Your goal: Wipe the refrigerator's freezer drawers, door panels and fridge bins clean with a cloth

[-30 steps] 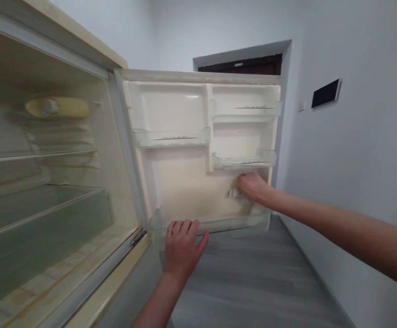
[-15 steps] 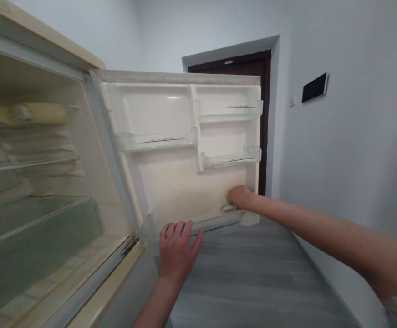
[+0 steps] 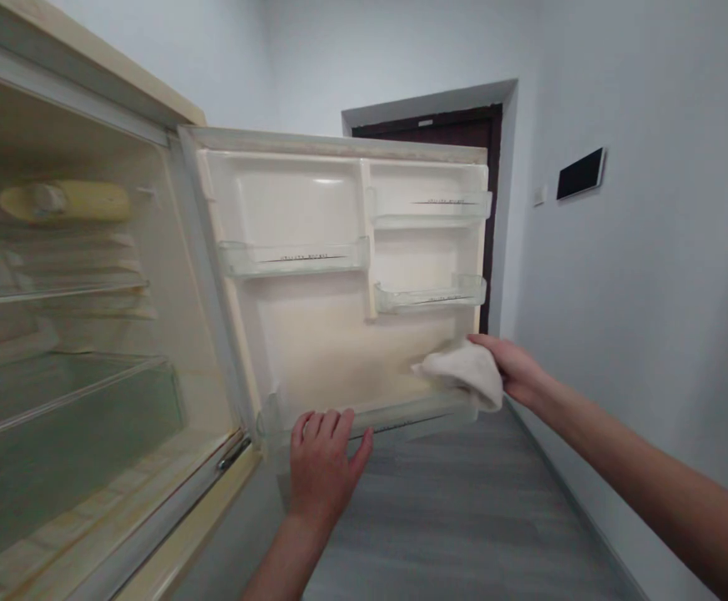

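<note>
A white cloth (image 3: 467, 371) hangs bunched from my right hand (image 3: 514, 367), whose fingers are closed on its edge. Both are at the outer edge of the open refrigerator door (image 3: 314, 334), just above the bottom door shelf (image 3: 414, 417). My left hand (image 3: 323, 467) grips the front rim of that clear shelf near its hinge end. Its fingers reach over the rim, and the thumb lies apart on the outer side. The fingertips of my right hand are partly hidden behind the cloth.
On the left stands the refrigerator's interior, with a glass shelf (image 3: 57, 294), a clear drawer (image 3: 76, 442) and a yellowish lamp housing (image 3: 88, 202). Smaller door shelves (image 3: 295, 259) sit higher up. A dark door (image 3: 439, 125) is behind, and a wall (image 3: 652, 317) rises at the right.
My right hand has drawn back to the right from inside the bottom shelf, bringing the cloth out into view. My left hand keeps its place on the rim. The view has shifted slightly.
</note>
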The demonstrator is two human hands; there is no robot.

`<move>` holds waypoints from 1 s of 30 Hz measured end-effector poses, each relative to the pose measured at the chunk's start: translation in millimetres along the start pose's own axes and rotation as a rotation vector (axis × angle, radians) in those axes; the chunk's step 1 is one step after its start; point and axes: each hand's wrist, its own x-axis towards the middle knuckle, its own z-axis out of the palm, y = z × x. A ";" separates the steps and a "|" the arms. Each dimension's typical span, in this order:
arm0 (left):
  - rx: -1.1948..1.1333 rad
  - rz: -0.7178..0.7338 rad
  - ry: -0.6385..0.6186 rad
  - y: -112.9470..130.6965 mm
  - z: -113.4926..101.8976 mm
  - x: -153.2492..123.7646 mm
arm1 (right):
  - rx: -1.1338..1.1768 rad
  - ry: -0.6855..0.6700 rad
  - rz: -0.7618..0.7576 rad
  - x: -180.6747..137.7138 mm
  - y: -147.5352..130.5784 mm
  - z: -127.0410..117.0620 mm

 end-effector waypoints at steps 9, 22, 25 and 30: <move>0.011 0.040 0.030 -2.3 4.9 -1.0 | 0.249 0.188 -0.524 40.3 -0.1 36.1; 0.034 0.011 0.020 2.1 13.7 6.2 | -1.198 0.156 -0.492 78.9 13.7 56.1; 0.041 0.011 0.026 3.2 15.0 6.2 | -1.261 -0.057 -0.427 84.8 20.9 59.3; 0.048 0.021 0.040 3.4 17.2 6.4 | -1.085 -0.281 -0.423 71.5 23.9 60.0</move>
